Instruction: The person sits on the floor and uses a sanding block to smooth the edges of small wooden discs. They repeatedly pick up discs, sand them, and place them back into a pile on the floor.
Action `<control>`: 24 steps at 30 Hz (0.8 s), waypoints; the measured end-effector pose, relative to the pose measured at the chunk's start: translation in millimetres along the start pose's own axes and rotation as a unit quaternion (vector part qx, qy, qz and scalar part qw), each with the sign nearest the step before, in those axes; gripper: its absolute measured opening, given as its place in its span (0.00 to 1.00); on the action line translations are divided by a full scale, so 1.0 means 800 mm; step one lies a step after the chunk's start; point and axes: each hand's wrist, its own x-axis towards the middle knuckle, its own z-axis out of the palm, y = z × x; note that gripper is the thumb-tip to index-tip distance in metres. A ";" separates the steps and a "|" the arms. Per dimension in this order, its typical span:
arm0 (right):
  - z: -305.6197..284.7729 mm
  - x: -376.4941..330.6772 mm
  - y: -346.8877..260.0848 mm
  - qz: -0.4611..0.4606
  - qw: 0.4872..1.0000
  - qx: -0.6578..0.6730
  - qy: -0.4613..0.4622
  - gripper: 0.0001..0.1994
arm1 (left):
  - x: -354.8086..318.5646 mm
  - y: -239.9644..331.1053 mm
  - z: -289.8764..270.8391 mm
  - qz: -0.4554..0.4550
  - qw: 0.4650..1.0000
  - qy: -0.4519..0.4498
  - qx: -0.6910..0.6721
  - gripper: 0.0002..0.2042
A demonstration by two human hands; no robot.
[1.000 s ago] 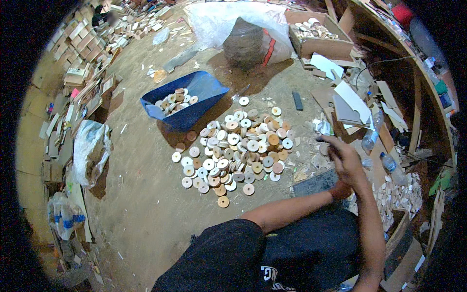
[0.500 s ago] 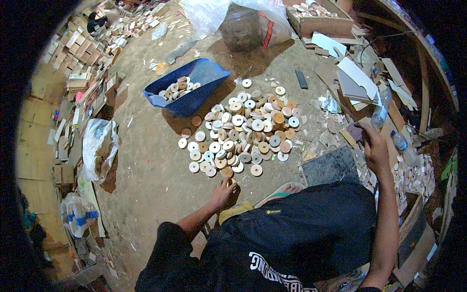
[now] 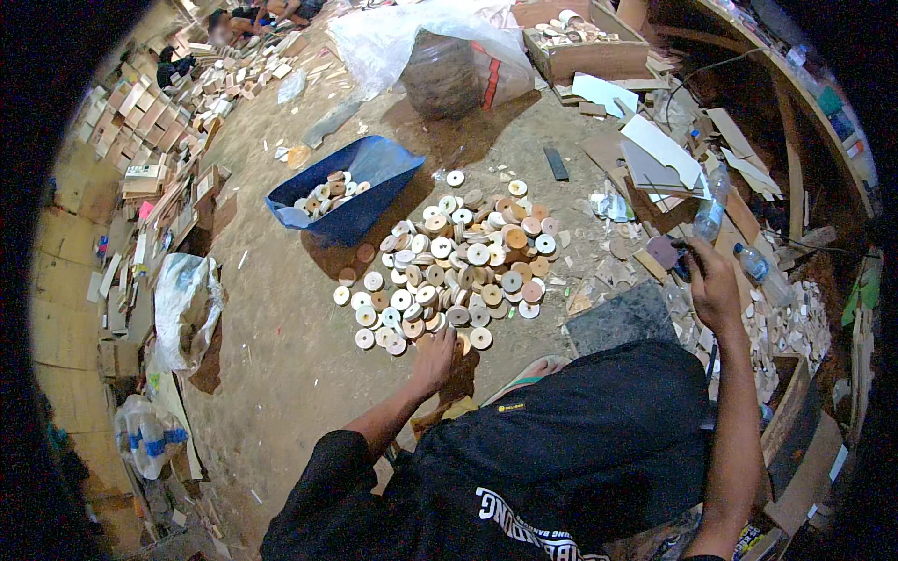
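Note:
A heap of round wooden discs (image 3: 478,253) with centre holes lies on the ground before me. At its near edge is my left hand (image 3: 433,363), fingers curled down among the discs. A tan disc (image 3: 463,343) shows at its thumb side and seems to be pinched in it; the fingertips are partly hidden. Off to the right, my right hand (image 3: 716,288) is closed around a black hand-held sander (image 3: 690,262). Its round purplish pad (image 3: 662,251) points left, away from the heap's discs.
A blue scoop-like container (image 3: 365,196) with several discs stands beyond the heap. Below the sander lies a dark flat slab (image 3: 622,320). Offcuts and plastic bottles (image 3: 713,208) clutter the right. A wooden box (image 3: 589,58) and a large plastic sack (image 3: 449,70) stand at the back.
My left hand has reached forward into the near edge of the heap. The sander stays in my right hand, at the right. The view has shifted, showing more people at the far left.

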 end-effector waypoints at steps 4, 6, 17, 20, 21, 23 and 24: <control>0.000 0.001 -0.005 -0.025 0.999 -0.016 0.021 0.12 | 0.045 0.000 0.010 -0.032 0.988 0.105 0.113 0.21; -0.001 0.000 -0.007 -0.029 0.999 -0.005 0.022 0.11 | 0.056 -0.001 0.024 -0.067 0.987 0.096 0.108 0.24; -0.010 -0.001 -0.010 0.006 1.000 -0.004 -0.003 0.10 | 0.070 -0.003 0.030 -0.066 0.994 0.079 0.044 0.26; -0.009 0.001 -0.009 0.002 1.000 -0.003 0.005 0.10 | 0.080 0.012 0.015 -0.097 0.992 0.075 -0.023 0.25; -0.008 0.001 -0.009 0.001 1.000 -0.007 0.004 0.10 | 0.084 0.017 0.011 -0.111 0.989 0.095 -0.029 0.26; -0.008 0.001 -0.010 0.006 1.000 -0.007 -0.004 0.10 | 0.098 0.027 0.006 -0.137 0.980 0.139 0.049 0.25; -0.008 0.001 -0.010 0.012 1.000 -0.004 -0.008 0.10 | 0.105 0.031 0.005 -0.155 0.973 0.149 0.089 0.25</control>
